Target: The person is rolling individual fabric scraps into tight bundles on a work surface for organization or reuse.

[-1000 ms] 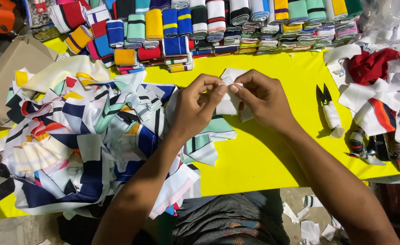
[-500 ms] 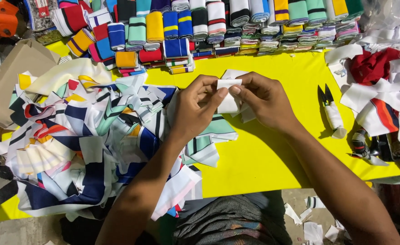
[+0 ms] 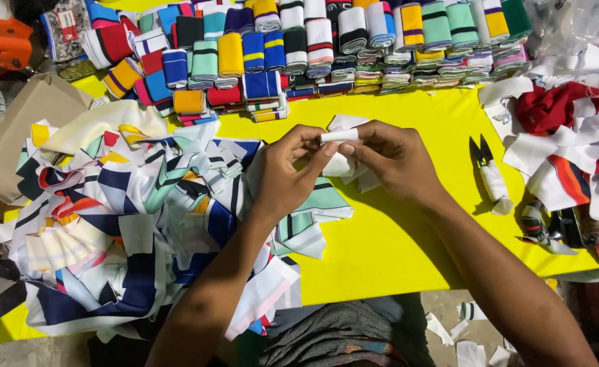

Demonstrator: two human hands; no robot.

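This is a garment workshop: the yellow table (image 3: 408, 245) carries rows of folded striped collar pieces (image 3: 327, 47), a big heap of cut fabric strips (image 3: 130, 217), thread snips (image 3: 491, 175) and white scraps (image 3: 557, 75).

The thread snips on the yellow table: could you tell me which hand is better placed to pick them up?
Probably the right hand: the thread snips lie just beyond it, while the left hand is farther away.

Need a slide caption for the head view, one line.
Both hands, left hand and right hand, pinch a white strip over a yellow table, beside snips and fabric scraps.
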